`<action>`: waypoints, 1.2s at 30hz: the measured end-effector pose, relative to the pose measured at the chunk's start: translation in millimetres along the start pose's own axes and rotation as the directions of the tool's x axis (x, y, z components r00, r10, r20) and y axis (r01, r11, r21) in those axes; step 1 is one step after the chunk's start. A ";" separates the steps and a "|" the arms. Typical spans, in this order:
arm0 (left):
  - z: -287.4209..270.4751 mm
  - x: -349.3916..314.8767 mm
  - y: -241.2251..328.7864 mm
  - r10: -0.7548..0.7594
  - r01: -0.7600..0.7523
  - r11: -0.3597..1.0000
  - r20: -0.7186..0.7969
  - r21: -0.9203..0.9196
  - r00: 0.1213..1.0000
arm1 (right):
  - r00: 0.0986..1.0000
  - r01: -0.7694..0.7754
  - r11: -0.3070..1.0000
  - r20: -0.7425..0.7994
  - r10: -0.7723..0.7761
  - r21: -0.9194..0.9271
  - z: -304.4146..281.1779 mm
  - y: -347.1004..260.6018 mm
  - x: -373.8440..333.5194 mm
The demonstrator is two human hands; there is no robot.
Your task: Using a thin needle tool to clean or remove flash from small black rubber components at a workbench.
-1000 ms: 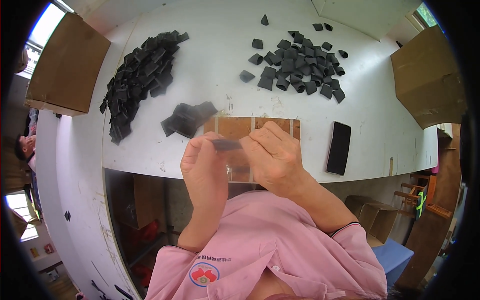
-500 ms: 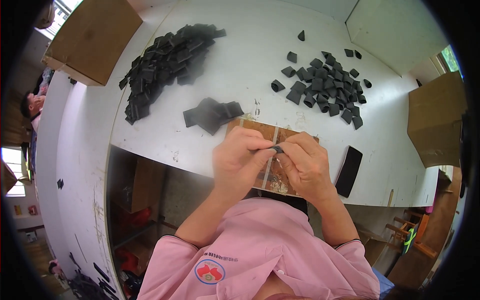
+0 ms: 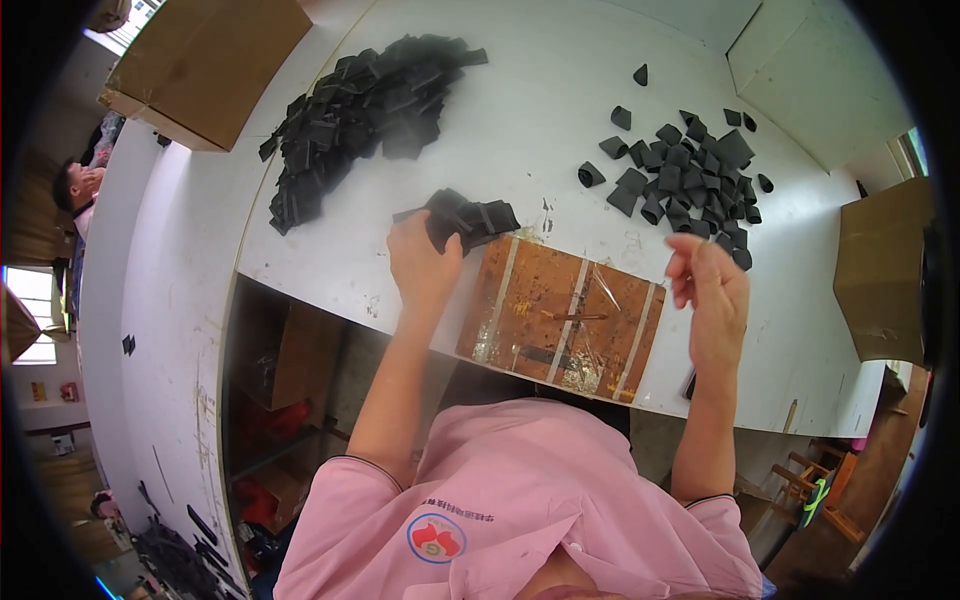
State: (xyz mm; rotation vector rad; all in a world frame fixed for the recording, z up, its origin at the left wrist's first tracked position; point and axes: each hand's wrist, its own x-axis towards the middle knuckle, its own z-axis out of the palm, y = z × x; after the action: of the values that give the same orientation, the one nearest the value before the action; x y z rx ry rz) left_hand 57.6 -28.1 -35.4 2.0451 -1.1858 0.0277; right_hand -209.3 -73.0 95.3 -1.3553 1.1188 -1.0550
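Black flat strips (image 3: 468, 217) lie under the left hand (image 3: 425, 262), fingers closing on them; right hand (image 3: 712, 292) hovers empty, fingers loosely open, well apart.

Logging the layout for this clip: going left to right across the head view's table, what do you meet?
Cardboard box → large pile of flat black pieces → left hand on a small black stack → brown taped board → right hand, with folded black pieces beyond it → another cardboard box.

A white table (image 3: 560, 90) is seen; two heaps of black pieces (image 3: 360, 100) (image 3: 690, 170) are spread on it. A small black stack (image 3: 465, 218), a brown board (image 3: 565, 315) and cardboard boxes (image 3: 205, 65) are also laid there.
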 end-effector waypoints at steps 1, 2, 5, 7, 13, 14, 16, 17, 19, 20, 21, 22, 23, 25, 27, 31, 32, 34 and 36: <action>3.1 -3.1 -10.2 0.072 -0.081 0.968 0.043 0.237 0.996 | 0.993 -0.108 0.994 0.052 0.107 0.032 1.7 6.1 -14.3; 4.6 -3.4 -16.8 0.092 -0.111 0.978 0.111 0.179 0.990 | 0.971 -0.187 0.982 0.146 0.187 -0.015 5.0 10.4 -26.5; 3.2 -6.2 -21.6 0.121 -0.130 0.990 0.143 0.057 0.982 | 0.926 -0.081 0.981 0.352 0.139 -0.175 20.6 33.5 -57.5; -13.0 -8.4 -5.8 -0.018 0.093 0.963 0.281 -0.254 0.959 | 0.915 0.084 0.963 0.401 0.027 -0.255 30.5 34.4 -65.5; -84.8 -22.4 73.5 0.086 0.686 0.440 0.788 -0.579 0.610 | 0.946 0.087 0.947 0.322 0.019 -0.309 54.6 10.9 -67.3; -88.0 -28.3 79.1 0.140 0.699 0.451 0.817 -0.556 0.559 | 0.940 0.014 0.979 0.336 0.057 -0.204 53.6 10.0 -66.5; -89.8 -41.5 90.1 0.161 0.669 0.400 0.766 -0.627 0.622 | 0.919 -0.185 0.981 0.343 0.194 -0.059 48.4 14.0 -66.9; -90.3 -48.9 99.9 0.115 0.658 0.343 0.725 -0.670 0.679 | 0.873 -0.370 0.924 0.376 0.312 0.091 45.7 17.0 -67.9; -91.4 -60.5 104.6 0.095 0.746 0.131 0.758 -0.652 0.646 | 0.822 -0.529 0.804 0.399 0.407 0.271 42.9 19.2 -70.3; -91.4 -65.1 105.8 0.082 0.793 -0.085 0.789 -0.603 0.609 | 0.792 -0.605 0.667 0.416 0.446 0.436 44.7 17.3 -70.7; -89.8 -71.2 105.7 0.086 0.793 -0.083 0.789 -0.603 0.609 | 0.759 -0.648 0.495 0.443 0.477 0.579 45.5 16.3 -71.0; -88.0 -79.2 104.8 0.086 0.785 -0.094 0.780 -0.613 0.619 | 0.744 -0.664 0.451 0.466 0.479 0.597 44.4 18.4 -73.0; -87.2 -83.9 105.2 0.085 0.776 -0.104 0.772 -0.622 0.630 | 0.745 -0.662 0.452 0.465 0.478 0.598 44.0 20.8 -74.2; -88.0 -85.6 109.4 0.076 0.778 -0.090 0.775 -0.622 0.628 | 0.727 -0.681 0.412 0.492 0.479 0.606 43.7 25.2 -75.7; -86.2 -85.8 113.2 -0.019 0.745 0.023 0.744 -0.667 0.668 | 0.722 -0.691 0.452 0.504 0.474 0.565 40.2 27.2 -76.1; -86.4 -82.0 116.5 -0.069 0.752 0.124 0.750 -0.648 0.658 | 0.959 -0.216 0.962 0.148 0.241 -0.167 41.4 25.0 -76.1; -86.5 -83.3 116.0 -0.080 0.672 0.338 0.692 -0.659 0.718 | 0.959 -0.216 0.962 0.146 0.241 -0.165 41.5 25.1 -76.2; -86.7 -86.0 118.3 -0.068 0.564 0.532 0.632 -0.632 0.772 | 0.908 0.353 0.817 -0.045 -0.417 -0.457 39.9 24.6 -78.8; -86.2 -89.7 125.9 0.040 0.333 0.684 0.489 -0.649 0.871 | 0.918 0.377 0.850 0.028 -0.395 -0.367 44.5 25.4 -82.2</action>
State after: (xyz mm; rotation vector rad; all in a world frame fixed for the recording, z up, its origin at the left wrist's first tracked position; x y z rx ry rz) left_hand -59.1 55.5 68.1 1.4342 -1.0479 -0.9384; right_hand -182.0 15.1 65.7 -1.9240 1.1436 -1.2087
